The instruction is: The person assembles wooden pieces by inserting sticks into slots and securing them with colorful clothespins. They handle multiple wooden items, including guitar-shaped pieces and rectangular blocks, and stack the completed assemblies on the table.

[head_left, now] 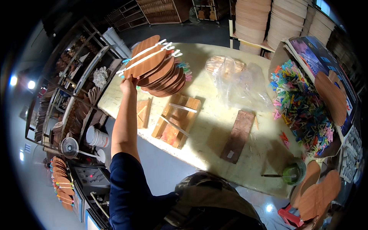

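My left hand reaches out over the table's far left end and grips the edge of a brown guitar-shaped wooden plate. White strips are held across the plate by small clips. It is tilted up above a stack of similar plates, whose right edge carries coloured clips. My left forearm, in a dark blue sleeve, rises from the lower edge. My right hand is not visible.
On the pale table lie a wooden jig of blocks, a crumpled clear plastic bag and a brown board. A box of coloured clips stands right, near a green cup. Shelves stand left.
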The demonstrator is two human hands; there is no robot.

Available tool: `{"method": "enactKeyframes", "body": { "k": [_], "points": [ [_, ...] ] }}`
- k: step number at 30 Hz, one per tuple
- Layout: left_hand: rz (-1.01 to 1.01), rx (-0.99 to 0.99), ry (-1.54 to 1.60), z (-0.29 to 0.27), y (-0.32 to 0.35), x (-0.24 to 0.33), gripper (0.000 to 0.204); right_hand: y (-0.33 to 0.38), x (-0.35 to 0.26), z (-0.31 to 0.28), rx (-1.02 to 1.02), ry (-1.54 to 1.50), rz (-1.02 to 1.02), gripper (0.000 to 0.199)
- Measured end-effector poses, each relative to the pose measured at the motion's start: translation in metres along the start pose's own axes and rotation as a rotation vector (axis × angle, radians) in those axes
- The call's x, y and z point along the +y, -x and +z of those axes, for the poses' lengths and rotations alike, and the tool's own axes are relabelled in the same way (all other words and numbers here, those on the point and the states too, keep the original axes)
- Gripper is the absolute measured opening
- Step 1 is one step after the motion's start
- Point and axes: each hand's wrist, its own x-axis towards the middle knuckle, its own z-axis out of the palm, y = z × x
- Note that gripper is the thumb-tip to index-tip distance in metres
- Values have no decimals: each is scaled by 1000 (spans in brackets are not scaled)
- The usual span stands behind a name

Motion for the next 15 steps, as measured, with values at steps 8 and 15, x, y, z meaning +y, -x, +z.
{"method": "enactKeyframes", "body": {
  "k": [8, 15],
  "points": [
    [89, -20, -186, -46, -33, -41, 34, 186, -81, 117, -962, -447, 68, 26],
    [314, -33, -152, -34, 70, -33, 49, 373, -64, 234, -1233, -290, 493, 10]
  ]
}}
